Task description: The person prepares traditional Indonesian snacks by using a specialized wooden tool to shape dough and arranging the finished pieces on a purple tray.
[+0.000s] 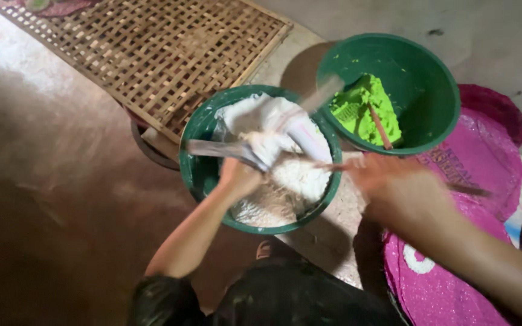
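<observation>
My left hand is over a green bowl filled with white dough, and it grips a flat pale spatula smeared with that dough. A lump of white dough is lifted above the bowl, blurred by motion. My right hand, also blurred, is at the bowl's right rim and closed on a thin stick that points into the white dough. Whether the stick touches the lifted lump I cannot tell.
A second green bowl at the upper right holds bright green dough with a reddish stick standing in it. A woven bamboo tray lies at the upper left. A pink sack covers the floor at the right.
</observation>
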